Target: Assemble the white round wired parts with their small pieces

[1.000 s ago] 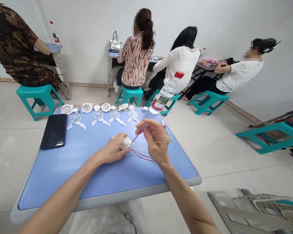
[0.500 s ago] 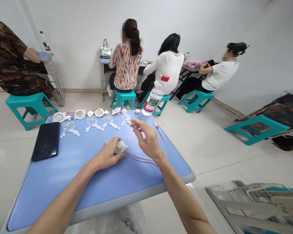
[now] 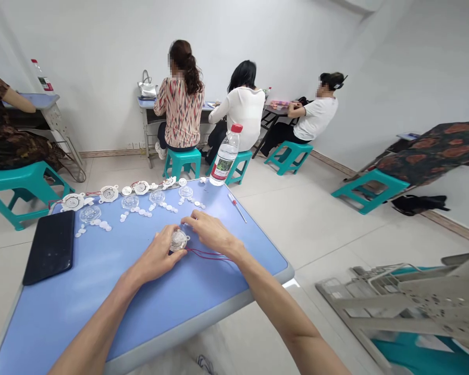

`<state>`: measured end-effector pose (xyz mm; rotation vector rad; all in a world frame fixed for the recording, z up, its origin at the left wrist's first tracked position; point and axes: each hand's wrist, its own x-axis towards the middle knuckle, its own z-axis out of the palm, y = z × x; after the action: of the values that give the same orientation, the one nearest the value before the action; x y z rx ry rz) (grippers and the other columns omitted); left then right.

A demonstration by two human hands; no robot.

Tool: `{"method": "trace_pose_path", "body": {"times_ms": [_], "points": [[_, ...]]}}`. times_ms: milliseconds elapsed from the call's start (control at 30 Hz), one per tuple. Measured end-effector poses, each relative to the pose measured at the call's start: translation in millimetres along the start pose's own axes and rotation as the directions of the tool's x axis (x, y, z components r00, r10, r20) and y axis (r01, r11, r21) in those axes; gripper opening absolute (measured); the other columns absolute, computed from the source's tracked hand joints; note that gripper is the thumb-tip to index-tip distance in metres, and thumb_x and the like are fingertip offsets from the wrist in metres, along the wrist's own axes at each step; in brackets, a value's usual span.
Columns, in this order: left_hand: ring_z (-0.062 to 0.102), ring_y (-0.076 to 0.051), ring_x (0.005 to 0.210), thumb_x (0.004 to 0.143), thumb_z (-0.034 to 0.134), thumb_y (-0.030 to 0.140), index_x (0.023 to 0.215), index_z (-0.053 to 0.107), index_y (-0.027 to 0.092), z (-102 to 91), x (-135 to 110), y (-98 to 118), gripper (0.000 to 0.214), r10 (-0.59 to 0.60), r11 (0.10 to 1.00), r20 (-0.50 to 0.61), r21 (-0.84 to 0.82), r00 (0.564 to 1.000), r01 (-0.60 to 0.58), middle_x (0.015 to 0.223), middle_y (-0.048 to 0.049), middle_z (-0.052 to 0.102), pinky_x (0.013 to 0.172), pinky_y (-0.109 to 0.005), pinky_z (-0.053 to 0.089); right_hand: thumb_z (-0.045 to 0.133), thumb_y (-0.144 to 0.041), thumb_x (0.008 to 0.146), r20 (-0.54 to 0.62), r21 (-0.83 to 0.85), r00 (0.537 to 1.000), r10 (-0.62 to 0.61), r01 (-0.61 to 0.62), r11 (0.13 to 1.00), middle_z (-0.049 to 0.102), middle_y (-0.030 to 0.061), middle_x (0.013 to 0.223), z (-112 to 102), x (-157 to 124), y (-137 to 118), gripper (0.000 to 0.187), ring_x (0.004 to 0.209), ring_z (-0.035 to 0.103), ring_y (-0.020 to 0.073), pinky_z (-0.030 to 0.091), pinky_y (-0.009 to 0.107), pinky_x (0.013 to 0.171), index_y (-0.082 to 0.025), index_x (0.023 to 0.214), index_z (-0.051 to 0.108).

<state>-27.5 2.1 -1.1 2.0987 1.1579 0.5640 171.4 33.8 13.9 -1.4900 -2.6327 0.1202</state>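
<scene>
My left hand (image 3: 157, 255) grips a small round clear plastic part (image 3: 179, 239) with thin red wires (image 3: 207, 254) trailing to the right, held just above the blue table (image 3: 101, 297). My right hand (image 3: 210, 233) lies beside it, fingers curled down over the table and touching the part's far side. A red-handled screwdriver (image 3: 236, 207) lies on the table past my right hand. Rows of white and clear round plastic parts (image 3: 131, 200) sit along the far edge.
A black phone (image 3: 49, 246) lies at the table's left. A water bottle (image 3: 224, 155) with a red cap stands at the far right corner. Several people sit on teal stools (image 3: 182, 161) at desks behind. Grey plastic frames (image 3: 406, 297) lie on the floor at right.
My right hand, raised with a screwdriver a second ago, has come down beside the part with no tool in it. The camera has swung to the right.
</scene>
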Motion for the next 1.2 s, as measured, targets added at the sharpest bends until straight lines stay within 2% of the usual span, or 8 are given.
{"method": "trace_pose_path", "body": {"times_ms": [167,400,733,833,900,967,1067,1200], "points": [[0.052,-0.027,0.117,0.089,0.054,0.038,0.130,0.041,0.020,-0.2,1,-2,0.046,0.000,1.000,-0.008,-0.001,1.000,0.000,0.130,-0.0107,0.053,0.100,-0.043,0.039,0.049,0.002,0.081,0.003,0.019,1.000,-0.018,0.018,1.000,0.055,0.0042,0.101,0,0,1,0.052,0.079,0.052,0.0142,0.032,0.024,0.062,-0.026,0.124,0.057],[0.054,-0.027,0.112,0.088,0.056,0.034,0.127,0.043,0.019,0.0,-1,1,0.045,-0.002,1.000,-0.010,0.005,1.000,0.002,0.124,-0.0105,0.056,0.097,-0.043,0.041,0.047,-0.004,0.087,0.002,0.067,0.999,-0.038,0.037,0.997,0.053,0.0056,0.103,4,-1,5,0.048,0.082,0.054,0.0158,0.039,0.025,0.067,-0.027,0.129,0.056],[0.055,-0.028,0.113,0.086,0.057,0.031,0.124,0.045,0.018,0.5,-2,4,0.042,0.005,1.000,-0.019,-0.003,1.000,-0.005,0.123,-0.0116,0.057,0.095,-0.042,0.043,0.058,-0.007,0.085,-0.005,0.279,0.998,-0.061,0.060,0.958,0.055,0.0088,0.111,-3,-9,11,0.045,0.099,0.059,0.0203,0.047,0.033,0.088,-0.021,0.128,0.055],[0.056,-0.027,0.110,0.086,0.057,0.031,0.122,0.047,0.018,0.3,-2,6,0.040,0.005,1.000,-0.027,-0.014,1.000,-0.006,0.121,-0.0108,0.058,0.094,-0.041,0.043,0.057,-0.011,0.089,-0.109,0.341,0.992,-0.070,0.103,0.934,0.057,0.0089,0.111,-10,-12,10,0.035,0.100,0.059,0.0207,0.047,0.035,0.089,-0.021,0.122,0.058],[0.057,-0.026,0.106,0.085,0.057,0.031,0.120,0.047,0.019,0.3,-3,7,0.038,0.007,1.000,-0.034,-0.024,0.999,-0.008,0.118,-0.0098,0.059,0.092,-0.040,0.044,0.057,-0.016,0.090,-0.235,0.378,0.967,-0.103,0.189,0.907,0.059,0.0076,0.106,-16,-15,7,0.022,0.098,0.058,0.0203,0.047,0.035,0.088,-0.021,0.111,0.062],[0.058,-0.025,0.100,0.084,0.057,0.030,0.117,0.048,0.019,0.2,-3,8,0.036,0.005,0.999,-0.031,-0.036,0.999,-0.006,0.113,-0.0086,0.060,0.088,-0.038,0.045,0.059,-0.020,0.091,-0.305,0.397,0.940,-0.152,0.271,0.877,0.061,0.0059,0.097,-21,-17,3,0.012,0.092,0.059,0.0190,0.047,0.033,0.084,-0.021,0.100,0.066],[0.057,-0.023,0.095,0.084,0.057,0.028,0.113,0.047,0.019,0.2,-3,8,0.032,0.006,0.999,-0.021,-0.043,1.000,-0.007,0.109,-0.0076,0.059,0.085,-0.037,0.044,0.061,-0.022,0.090,-0.264,0.373,0.938,-0.227,0.316,0.873,0.062,0.0040,0.088,-23,-20,-3,0.007,0.083,0.058,0.0171,0.045,0.030,0.078,-0.020,0.092,0.068],[0.056,-0.022,0.093,0.084,0.057,0.028,0.113,0.046,0.019,1.0,-3,7,0.032,0.009,0.999,-0.018,-0.039,1.000,-0.010,0.110,-0.0078,0.058,0.083,-0.036,0.043,0.063,-0.023,0.089,-0.168,0.304,0.948,-0.270,0.311,0.901,0.064,0.0037,0.087,-18,-19,-6,0.008,0.082,0.058,0.0163,0.043,0.030,0.078,-0.020,0.093,0.069]]}}
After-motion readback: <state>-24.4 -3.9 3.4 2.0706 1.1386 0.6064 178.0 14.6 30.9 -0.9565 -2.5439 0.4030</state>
